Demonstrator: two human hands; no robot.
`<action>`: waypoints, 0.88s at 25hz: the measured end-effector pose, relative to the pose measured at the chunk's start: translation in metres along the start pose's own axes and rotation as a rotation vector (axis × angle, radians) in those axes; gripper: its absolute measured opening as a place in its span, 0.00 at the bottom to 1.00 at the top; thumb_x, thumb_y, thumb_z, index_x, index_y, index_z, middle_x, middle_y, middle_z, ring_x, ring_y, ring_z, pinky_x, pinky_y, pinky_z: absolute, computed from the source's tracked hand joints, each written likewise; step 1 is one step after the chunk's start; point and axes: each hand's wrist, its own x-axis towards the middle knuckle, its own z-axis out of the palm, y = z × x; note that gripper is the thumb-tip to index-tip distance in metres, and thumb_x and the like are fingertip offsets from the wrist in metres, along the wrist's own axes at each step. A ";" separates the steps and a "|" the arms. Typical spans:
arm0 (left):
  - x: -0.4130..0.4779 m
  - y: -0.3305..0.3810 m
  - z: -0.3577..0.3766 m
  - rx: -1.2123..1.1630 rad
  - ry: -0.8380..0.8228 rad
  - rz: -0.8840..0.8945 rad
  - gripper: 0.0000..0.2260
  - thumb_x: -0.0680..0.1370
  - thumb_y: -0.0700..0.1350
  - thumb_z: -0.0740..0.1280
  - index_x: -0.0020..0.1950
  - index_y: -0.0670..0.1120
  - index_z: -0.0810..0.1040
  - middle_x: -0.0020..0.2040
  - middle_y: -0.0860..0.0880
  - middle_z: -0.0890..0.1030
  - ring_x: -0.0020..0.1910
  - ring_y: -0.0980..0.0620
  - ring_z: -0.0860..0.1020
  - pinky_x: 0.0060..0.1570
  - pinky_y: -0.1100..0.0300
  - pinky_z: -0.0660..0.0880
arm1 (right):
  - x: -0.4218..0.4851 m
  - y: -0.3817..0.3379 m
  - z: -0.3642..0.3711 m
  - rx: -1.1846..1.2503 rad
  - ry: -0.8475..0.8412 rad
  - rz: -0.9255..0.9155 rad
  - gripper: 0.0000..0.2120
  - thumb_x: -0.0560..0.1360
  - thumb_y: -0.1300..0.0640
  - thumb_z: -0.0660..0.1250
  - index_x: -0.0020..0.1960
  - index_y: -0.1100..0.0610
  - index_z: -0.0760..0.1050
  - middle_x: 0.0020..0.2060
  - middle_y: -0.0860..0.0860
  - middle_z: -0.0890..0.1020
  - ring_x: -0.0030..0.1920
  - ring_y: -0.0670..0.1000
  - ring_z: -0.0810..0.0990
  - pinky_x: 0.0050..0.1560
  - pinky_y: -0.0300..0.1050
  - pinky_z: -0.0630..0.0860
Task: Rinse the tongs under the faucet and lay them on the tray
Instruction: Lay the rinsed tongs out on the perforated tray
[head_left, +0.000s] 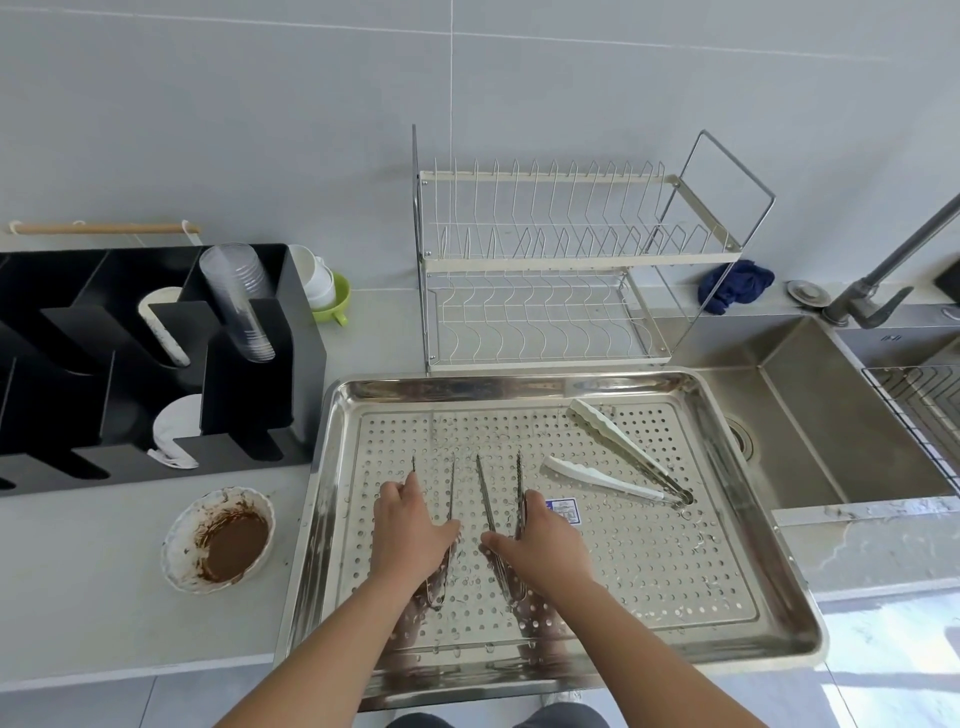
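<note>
- A grey counter (93, 613) runs along a pale tiled wall (260, 104); a steel tray (779, 597) with a perforated floor sits on it, its near rim overhanging the counter edge.
- The left hand (410, 530) lies palm-down on one pair of thin metal tongs (451, 488), fingers pressed over their near half; whether the fingers wrap them I cannot tell.
- The right hand (545, 540) lies the same way on a second thin pair (485, 488), thumb pointing toward the left hand; its hold is also unclear.
- Both pairs lie flat on the tray floor, arms spread, tips pointing away beyond the fingertips.
- Right of the right fingers a label (563, 509) lies on the tray, and further right white-tipped tongs (618, 457) lie open, hinge toward the tray's right rim.
- Beyond the fingertips the tray floor is bare up to the far rim, then a wire dish rack (545, 260).
- Left of the left hand, just off the tray, sits a bowl (218, 540) smeared brown; beyond it, a black organiser (249, 389).
- Right of the tray the sink (810, 426) drops away, with the faucet (883, 280) at its far corner and a blue cloth (732, 286) behind.
</note>
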 end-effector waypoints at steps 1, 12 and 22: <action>0.000 0.000 0.000 -0.005 -0.004 -0.003 0.43 0.75 0.57 0.72 0.81 0.42 0.54 0.70 0.44 0.65 0.69 0.46 0.68 0.66 0.55 0.71 | -0.001 0.000 0.000 0.003 0.001 -0.004 0.35 0.72 0.31 0.68 0.67 0.53 0.66 0.39 0.45 0.77 0.42 0.53 0.78 0.38 0.46 0.73; 0.014 -0.046 -0.019 0.249 0.213 0.219 0.22 0.79 0.38 0.66 0.74 0.42 0.71 0.71 0.43 0.75 0.69 0.45 0.74 0.69 0.49 0.73 | 0.027 0.061 -0.069 -0.071 0.291 -0.045 0.27 0.79 0.50 0.70 0.75 0.53 0.69 0.64 0.51 0.79 0.59 0.50 0.79 0.56 0.47 0.82; 0.014 -0.069 -0.003 0.472 0.190 0.290 0.30 0.82 0.55 0.42 0.80 0.40 0.58 0.82 0.41 0.57 0.82 0.43 0.53 0.80 0.46 0.53 | 0.047 0.094 -0.073 -0.344 0.187 0.047 0.43 0.77 0.44 0.69 0.82 0.55 0.49 0.77 0.56 0.67 0.75 0.58 0.65 0.75 0.56 0.67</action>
